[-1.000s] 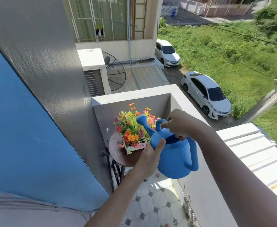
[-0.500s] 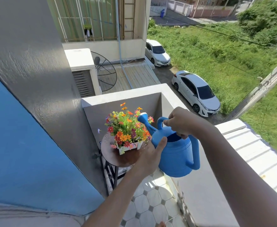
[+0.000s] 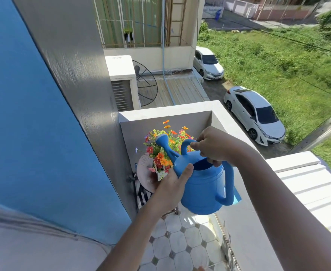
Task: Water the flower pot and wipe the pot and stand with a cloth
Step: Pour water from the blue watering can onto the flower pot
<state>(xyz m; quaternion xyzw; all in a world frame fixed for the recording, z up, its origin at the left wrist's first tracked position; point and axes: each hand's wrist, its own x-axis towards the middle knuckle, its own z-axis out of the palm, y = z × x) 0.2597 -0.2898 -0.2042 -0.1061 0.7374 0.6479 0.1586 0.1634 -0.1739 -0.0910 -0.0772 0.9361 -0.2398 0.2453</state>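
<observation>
Blue watering can (image 3: 201, 184): R hand (image 3: 213, 145) grips top handle, L hand (image 3: 172, 184) cups side.

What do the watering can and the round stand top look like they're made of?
Watering can: looks like moulded plastic, one even blue with a smooth, soft sheen and thick rounded handles. Stand top: reddish-brown with pale speckles, dull finish; could be rusted or painted metal, or stone, I can't tell which. The frame under it looks like dark metal bars.
</observation>
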